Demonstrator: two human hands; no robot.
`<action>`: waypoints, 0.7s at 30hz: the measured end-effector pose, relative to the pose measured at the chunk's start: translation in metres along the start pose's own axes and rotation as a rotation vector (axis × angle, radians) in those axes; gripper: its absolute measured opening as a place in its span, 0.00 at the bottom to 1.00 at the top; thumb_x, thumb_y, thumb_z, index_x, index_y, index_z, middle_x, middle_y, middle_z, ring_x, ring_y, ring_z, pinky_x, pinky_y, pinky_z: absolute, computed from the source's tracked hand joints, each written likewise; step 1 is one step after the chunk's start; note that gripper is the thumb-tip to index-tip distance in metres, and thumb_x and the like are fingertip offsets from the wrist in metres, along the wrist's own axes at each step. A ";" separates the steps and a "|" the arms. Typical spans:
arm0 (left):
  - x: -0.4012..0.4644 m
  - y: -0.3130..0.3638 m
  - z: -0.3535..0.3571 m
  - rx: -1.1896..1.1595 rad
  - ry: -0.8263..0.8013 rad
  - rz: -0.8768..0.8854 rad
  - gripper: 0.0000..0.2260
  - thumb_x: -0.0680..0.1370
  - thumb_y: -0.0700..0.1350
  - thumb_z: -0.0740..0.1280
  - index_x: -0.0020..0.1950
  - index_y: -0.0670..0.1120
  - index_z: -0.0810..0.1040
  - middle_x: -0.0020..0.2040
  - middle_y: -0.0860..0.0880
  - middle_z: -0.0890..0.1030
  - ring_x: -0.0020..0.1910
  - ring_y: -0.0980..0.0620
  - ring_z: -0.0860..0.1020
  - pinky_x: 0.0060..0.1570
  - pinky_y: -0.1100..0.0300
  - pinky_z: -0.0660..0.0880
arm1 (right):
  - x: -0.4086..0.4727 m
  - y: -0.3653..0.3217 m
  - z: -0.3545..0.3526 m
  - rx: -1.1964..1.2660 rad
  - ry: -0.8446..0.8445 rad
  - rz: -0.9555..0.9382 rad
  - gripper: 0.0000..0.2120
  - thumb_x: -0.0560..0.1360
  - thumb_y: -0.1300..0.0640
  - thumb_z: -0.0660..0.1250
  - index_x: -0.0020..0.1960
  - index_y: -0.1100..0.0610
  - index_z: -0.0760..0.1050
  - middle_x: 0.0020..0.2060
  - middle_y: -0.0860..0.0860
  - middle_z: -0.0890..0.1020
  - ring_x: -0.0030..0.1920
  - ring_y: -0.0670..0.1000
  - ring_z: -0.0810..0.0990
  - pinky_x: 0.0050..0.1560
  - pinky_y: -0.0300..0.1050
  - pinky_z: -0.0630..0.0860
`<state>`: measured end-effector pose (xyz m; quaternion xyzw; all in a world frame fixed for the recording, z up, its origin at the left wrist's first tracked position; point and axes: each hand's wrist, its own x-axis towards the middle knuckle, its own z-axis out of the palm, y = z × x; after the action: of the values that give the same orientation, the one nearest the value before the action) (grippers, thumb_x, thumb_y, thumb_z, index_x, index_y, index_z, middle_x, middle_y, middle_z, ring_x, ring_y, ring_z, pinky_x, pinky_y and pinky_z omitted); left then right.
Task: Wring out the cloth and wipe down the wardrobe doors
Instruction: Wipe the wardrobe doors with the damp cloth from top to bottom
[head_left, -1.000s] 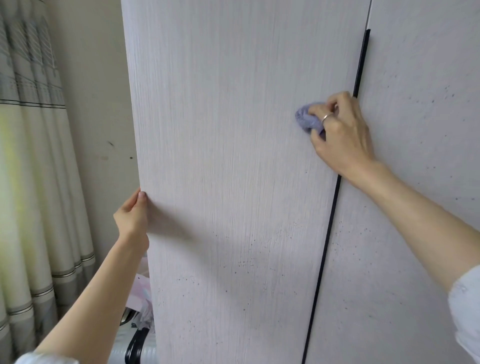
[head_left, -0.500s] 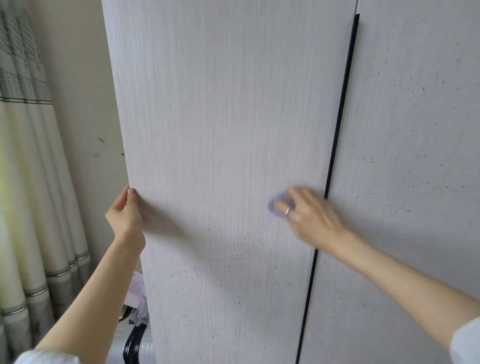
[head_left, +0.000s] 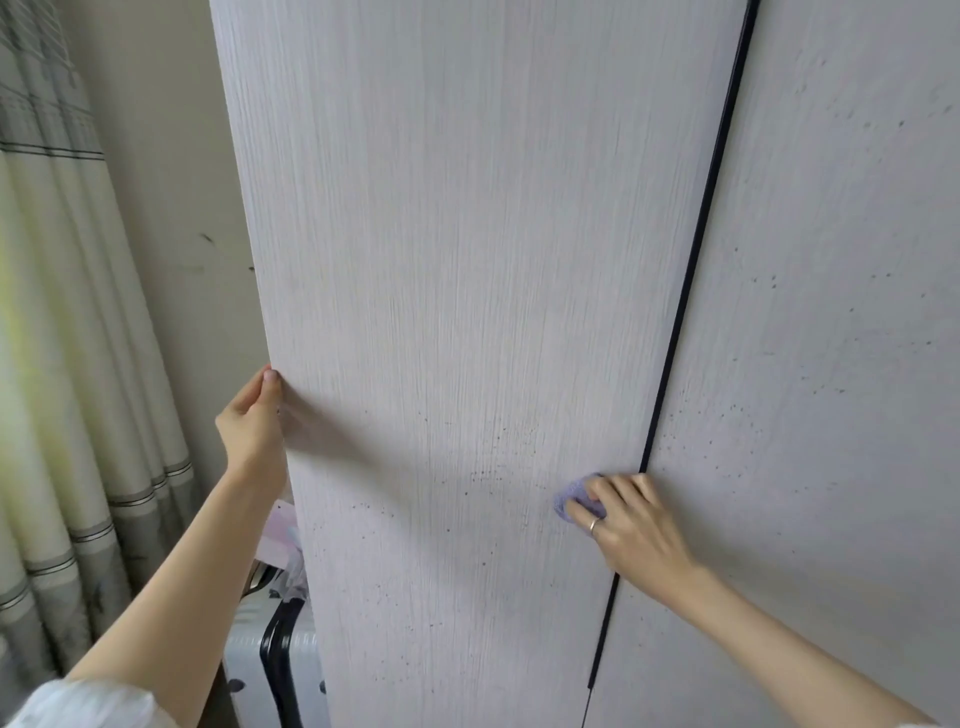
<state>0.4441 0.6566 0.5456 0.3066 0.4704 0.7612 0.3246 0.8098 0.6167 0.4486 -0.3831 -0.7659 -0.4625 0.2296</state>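
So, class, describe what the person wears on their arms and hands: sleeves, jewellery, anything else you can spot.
Both forearms are bare. A white sleeve bunches at the left arm's lower end, and a sliver of white sleeve shows at the right arm's corner. The right hand wears a thin silver ring. The left hand shows no jewellery.

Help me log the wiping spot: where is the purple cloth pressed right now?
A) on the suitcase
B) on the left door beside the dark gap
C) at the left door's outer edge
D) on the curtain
B: the right hand holds the purple cloth against the left door, just left of the dark gap.
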 end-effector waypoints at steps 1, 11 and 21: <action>0.000 -0.003 -0.001 0.005 -0.004 -0.007 0.15 0.81 0.44 0.61 0.67 0.45 0.74 0.51 0.54 0.76 0.53 0.55 0.73 0.59 0.62 0.69 | 0.001 0.003 -0.002 0.015 -0.015 -0.028 0.21 0.62 0.68 0.71 0.50 0.53 0.70 0.38 0.52 0.73 0.36 0.55 0.72 0.40 0.48 0.62; -0.004 -0.032 -0.019 0.006 -0.023 -0.081 0.13 0.81 0.44 0.61 0.65 0.49 0.75 0.41 0.59 0.74 0.38 0.60 0.69 0.42 0.67 0.67 | 0.068 0.035 -0.019 0.228 0.361 0.463 0.20 0.68 0.65 0.65 0.59 0.53 0.73 0.46 0.55 0.69 0.43 0.55 0.69 0.41 0.49 0.70; -0.009 -0.043 -0.018 0.055 0.017 -0.014 0.15 0.81 0.43 0.60 0.68 0.44 0.73 0.60 0.52 0.77 0.62 0.55 0.73 0.66 0.60 0.67 | 0.017 0.014 0.000 0.158 0.139 0.069 0.23 0.68 0.67 0.67 0.60 0.49 0.75 0.45 0.51 0.68 0.42 0.52 0.71 0.43 0.47 0.60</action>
<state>0.4446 0.6552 0.4981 0.3055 0.4959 0.7484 0.3173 0.8113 0.6268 0.4680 -0.3571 -0.7686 -0.4178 0.3275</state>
